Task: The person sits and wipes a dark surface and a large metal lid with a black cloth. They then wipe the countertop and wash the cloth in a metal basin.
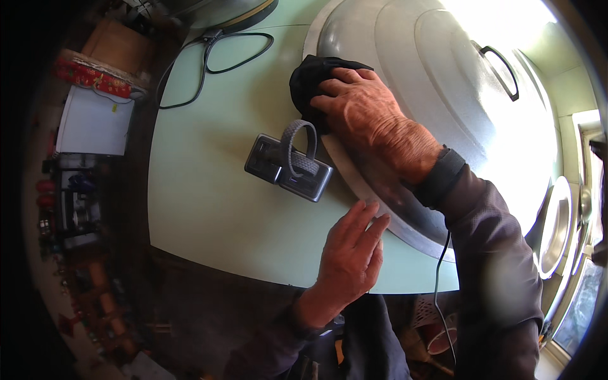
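Observation:
My right hand point(363, 111) presses a bunched black cloth point(308, 88) against the left rim of a large, domed metal lid point(403, 61). The lid has a dark loop handle point(503, 71) and a broad flat rim. Below, my left hand point(349, 251) holds nothing; its fingers are extended and slightly apart, with the fingertips at the lid's near rim. Whether they touch it, I cannot tell. Left of the rim, a grey and black device of two joined blocks with a woven grey strap point(289, 166) stands on the pale green tabletop point(213, 190).
A black cable point(240, 69) lies looped at the tabletop's far left, by a rounded metal appliance point(223, 14). A thin dark cord point(439, 285) hangs over the near edge. Beyond the lid, a round metal pan point(555, 228) leans near the window. A red bucket point(439, 337) stands below.

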`<action>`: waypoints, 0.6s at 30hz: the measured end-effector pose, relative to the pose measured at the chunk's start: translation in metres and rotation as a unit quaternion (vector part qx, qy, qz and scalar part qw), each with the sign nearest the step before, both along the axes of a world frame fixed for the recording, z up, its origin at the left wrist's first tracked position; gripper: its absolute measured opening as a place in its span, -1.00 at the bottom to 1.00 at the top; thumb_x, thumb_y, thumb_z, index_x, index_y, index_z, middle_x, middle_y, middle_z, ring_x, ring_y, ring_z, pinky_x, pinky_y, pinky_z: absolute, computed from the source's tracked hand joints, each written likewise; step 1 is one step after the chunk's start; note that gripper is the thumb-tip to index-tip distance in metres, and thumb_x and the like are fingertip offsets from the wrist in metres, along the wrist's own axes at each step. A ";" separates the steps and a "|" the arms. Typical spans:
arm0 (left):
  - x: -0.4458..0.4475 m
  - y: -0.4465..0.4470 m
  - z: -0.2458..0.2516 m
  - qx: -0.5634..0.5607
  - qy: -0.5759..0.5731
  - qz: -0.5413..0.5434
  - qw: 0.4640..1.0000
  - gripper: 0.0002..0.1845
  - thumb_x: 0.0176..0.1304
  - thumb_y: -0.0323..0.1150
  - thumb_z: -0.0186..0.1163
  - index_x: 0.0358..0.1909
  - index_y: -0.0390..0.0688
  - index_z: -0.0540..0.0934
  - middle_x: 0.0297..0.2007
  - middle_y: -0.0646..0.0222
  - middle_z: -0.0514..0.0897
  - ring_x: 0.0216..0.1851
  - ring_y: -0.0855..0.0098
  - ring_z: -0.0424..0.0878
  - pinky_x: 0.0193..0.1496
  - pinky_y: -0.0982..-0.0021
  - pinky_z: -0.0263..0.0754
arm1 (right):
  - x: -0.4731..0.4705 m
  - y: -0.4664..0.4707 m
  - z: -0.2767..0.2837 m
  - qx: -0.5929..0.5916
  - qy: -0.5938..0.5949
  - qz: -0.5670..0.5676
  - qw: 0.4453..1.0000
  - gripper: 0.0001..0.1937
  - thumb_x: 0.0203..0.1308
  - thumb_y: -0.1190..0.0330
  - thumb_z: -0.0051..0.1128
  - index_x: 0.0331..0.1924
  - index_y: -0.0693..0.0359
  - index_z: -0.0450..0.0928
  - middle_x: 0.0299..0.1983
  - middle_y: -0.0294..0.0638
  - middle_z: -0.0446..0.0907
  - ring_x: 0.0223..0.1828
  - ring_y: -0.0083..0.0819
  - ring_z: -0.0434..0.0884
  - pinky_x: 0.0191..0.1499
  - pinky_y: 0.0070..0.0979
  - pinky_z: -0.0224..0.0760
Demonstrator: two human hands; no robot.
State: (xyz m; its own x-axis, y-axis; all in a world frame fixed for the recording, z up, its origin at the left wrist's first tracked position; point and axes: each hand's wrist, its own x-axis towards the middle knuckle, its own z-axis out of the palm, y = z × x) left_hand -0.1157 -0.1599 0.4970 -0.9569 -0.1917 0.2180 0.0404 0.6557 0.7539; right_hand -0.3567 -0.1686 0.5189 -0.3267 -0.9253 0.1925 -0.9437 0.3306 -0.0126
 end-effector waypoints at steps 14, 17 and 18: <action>-0.024 -0.017 -0.013 0.036 -0.018 0.016 0.999 -0.54 0.18 -0.51 0.31 0.16 -0.26 0.58 0.20 0.07 0.56 0.27 0.01 0.50 0.34 0.10 0.40 | -0.021 -0.003 0.004 -0.021 -0.018 0.094 0.995 -0.61 -0.04 0.33 0.39 -0.02 0.07 0.72 0.02 -0.24 0.67 0.28 -0.22 0.53 0.33 -0.28 0.33; -0.022 -0.017 -0.012 0.023 -0.037 -0.003 0.999 -0.49 0.16 -0.49 0.33 0.20 -0.26 0.55 0.27 0.07 0.49 0.31 -0.01 0.45 0.35 0.09 0.39 | -0.049 -0.025 0.001 -0.044 0.013 0.082 0.996 -0.73 0.21 0.27 0.24 -0.01 0.01 0.72 -0.03 -0.28 0.69 0.20 -0.25 0.59 0.28 -0.27 0.37; -0.021 -0.017 -0.011 0.022 -0.042 -0.005 0.999 -0.48 0.16 -0.49 0.33 0.21 -0.26 0.55 0.28 0.07 0.47 0.32 -0.01 0.44 0.36 0.09 0.39 | -0.058 -0.031 0.002 -0.035 0.009 0.077 0.996 -0.73 0.22 0.26 0.25 0.00 0.00 0.73 -0.02 -0.29 0.70 0.19 -0.26 0.59 0.28 -0.27 0.37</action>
